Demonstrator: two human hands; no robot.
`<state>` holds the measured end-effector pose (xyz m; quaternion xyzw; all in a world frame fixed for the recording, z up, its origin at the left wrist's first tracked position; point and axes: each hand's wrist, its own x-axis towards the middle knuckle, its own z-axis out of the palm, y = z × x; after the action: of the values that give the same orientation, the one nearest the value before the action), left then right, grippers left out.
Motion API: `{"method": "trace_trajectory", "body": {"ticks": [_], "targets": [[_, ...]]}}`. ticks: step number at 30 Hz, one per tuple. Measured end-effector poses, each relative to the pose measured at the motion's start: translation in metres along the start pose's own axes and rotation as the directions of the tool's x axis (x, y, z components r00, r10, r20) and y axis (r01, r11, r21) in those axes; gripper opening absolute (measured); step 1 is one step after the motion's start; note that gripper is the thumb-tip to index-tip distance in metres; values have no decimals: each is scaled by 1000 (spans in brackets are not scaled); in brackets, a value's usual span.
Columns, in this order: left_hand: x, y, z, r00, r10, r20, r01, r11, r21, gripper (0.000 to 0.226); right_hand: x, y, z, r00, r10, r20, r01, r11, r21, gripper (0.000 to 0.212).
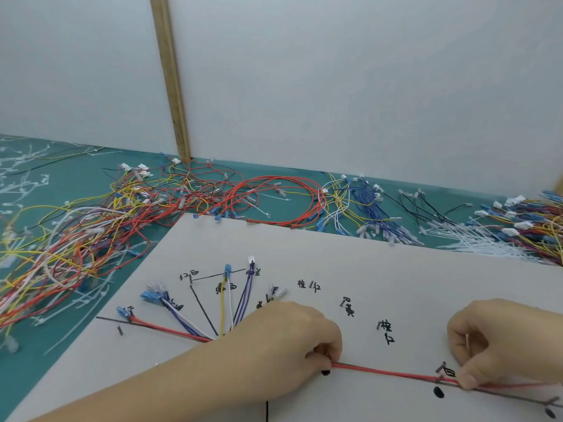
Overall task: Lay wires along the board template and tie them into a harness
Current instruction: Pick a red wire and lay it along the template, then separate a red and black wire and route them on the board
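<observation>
Several wires (pixel 225 303) already lie fanned on the board template (pixel 350 257); both the left hand (pixel 292 339) and the right hand (pixel 499 345) pinch the red wire (pixel 387 372) along its line; tying seems not begun.

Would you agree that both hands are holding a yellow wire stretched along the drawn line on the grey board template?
Not quite: the wire stretched between the left hand and the right hand is red, not yellow, as the head view shows. The rest stands: both hands hold it along the drawn line on the grey board template.
</observation>
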<state>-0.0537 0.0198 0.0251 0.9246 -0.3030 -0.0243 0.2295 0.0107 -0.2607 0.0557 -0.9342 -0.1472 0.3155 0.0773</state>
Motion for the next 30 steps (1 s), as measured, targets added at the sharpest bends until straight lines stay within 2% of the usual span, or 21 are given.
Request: {"method": "trace_trajectory", "body": {"ticks": [5,9,10,12,14,16,18,20,22,25,28,30], "targets": [[1,3,-1,999,23,49,-25,998,49,18,8,-3,-8,995,-65,76,65,998,-11,29],[8,6,-24,992,58,109,-57,998,-14,16,10,-34,-34,974,-211,-80,214,977,27,34],[11,3,-36,997,30,75,-26,998,-62,15,9,-47,-41,957,-265,-116,273,961,51,27],[19,-13,-65,993,-79,-90,64,985,-163,13,8,-71,-51,918,-356,-172,378,919,114,8],[26,-42,-91,935,-204,-291,137,962,-236,14,10,-91,-58,878,-427,-217,466,865,187,8],[30,-79,-109,826,-358,-436,259,927,-271,15,16,-108,-61,853,-455,-254,514,815,267,7],[28,-120,-120,690,-491,-532,454,866,-210,18,29,-120,-58,835,-469,-288,546,768,333,11],[21,-158,-125,592,-599,-539,633,760,-148,20,46,-125,-51,828,-462,-317,559,726,401,12],[15,-184,-127,559,-681,-473,752,657,-55,21,64,-123,-40,844,-429,-322,536,696,477,15],[15,-204,-121,564,-723,-399,810,579,96,25,86,-113,-23,884,-348,-312,468,669,578,15],[18,-210,-120,581,-707,-403,804,576,147,17,99,-106,-15,903,-278,-327,428,636,642,15],[19,-212,-125,575,-694,-434,787,614,60,14,103,-105,-14,904,-259,-340,426,618,661,16]]}}
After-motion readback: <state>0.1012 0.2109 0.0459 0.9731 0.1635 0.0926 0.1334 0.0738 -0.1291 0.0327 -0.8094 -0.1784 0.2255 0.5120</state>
